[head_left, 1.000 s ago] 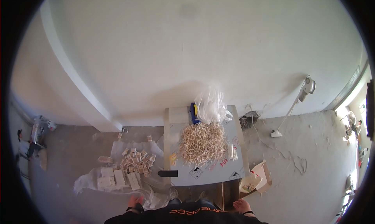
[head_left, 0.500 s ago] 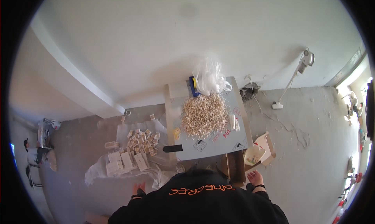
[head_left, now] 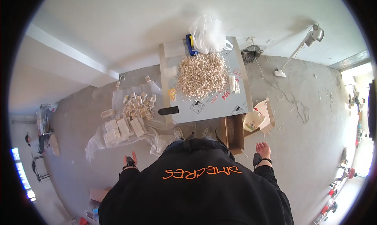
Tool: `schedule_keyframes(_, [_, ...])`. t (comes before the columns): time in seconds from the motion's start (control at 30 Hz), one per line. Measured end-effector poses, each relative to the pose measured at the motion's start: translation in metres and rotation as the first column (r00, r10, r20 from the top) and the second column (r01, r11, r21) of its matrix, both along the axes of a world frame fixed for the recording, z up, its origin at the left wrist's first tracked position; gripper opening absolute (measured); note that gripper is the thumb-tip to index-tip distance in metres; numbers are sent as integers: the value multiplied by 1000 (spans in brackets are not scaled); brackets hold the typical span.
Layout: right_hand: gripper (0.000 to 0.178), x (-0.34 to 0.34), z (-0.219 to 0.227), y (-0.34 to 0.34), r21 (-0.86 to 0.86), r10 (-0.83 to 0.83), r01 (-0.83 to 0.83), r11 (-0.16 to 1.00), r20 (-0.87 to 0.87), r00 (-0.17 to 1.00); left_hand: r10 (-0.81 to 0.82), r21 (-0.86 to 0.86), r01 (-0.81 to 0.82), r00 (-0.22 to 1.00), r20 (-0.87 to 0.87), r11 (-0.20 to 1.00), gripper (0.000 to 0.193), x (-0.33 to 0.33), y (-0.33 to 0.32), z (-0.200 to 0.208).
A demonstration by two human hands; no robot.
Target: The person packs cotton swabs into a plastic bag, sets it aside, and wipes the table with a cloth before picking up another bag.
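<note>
Left hand (head_left: 132,159): lower left of the frame, fingers apart, not pinching anything as far as I can tell; nearest stuff is the plastic sheet (head_left: 155,140), and it's not touching that.
Right hand (head_left: 263,149): lower right of centre, palm mostly up, fingers loosely spread and a bit curled, nothing in it; sits near the long brown box (head_left: 224,131) but apart from it.
Heap of small pale sticks (head_left: 202,76): top centre, on the table (head_left: 214,112), all loose and jumbled, and honestly there's a lot of it. Nobody's touching it.
Small pale packs (head_left: 139,105): left of centre on the plastic sheet, tumbled in a pile. Too small to tell what's in them.
White blocks (head_left: 125,127): just below those packs, laid close together, so that bit looks way neater.
Long brown box: just below the table's right half; I can't make out what's inside.
Open carton (head_left: 268,115): right of that box, flaps up, printed white bag (head_left: 253,121) in it.
Clear plastic bag (head_left: 208,34): top centre, puffed up behind the heap.
How far along: my read is the floor side is part grouped while the heap is unsorted; can't tell if the packs came from it.
</note>
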State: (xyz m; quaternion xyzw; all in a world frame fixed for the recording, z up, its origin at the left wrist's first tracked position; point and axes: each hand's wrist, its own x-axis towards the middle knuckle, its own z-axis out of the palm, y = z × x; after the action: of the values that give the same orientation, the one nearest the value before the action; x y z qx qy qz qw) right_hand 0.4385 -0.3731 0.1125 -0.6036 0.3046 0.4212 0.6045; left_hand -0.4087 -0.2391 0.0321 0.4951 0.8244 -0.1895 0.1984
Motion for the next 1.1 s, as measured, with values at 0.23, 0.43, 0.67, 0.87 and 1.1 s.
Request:
schedule_keyframes(0.23, [32,18,10,-21,-23,-147,148,989,19,989,-235,401,289,955,-180,869,63,-24,24,6])
schedule_keyframes(0.43, [34,45,6,-29,-72,-212,220,973,104,972,-105,-101,59,824,-556,993,71,-19,23,-1])
schedule_keyframes(0.67, [58,124,-55,-94,-68,-332,351,934,203,921,-788,-808,571,560,255,145,100,42,59,88])
schedule_keyframes(0.87, [50,146,-99,-108,-604,393,-201,772,205,896,-379,-856,425,874,303,295,53,34,67,146])
schedule_keyframes(1.1, [42,185,-128,-118,-901,897,-380,-208,-331,293,695,-826,-380,719,19,415,43,43,100,155])
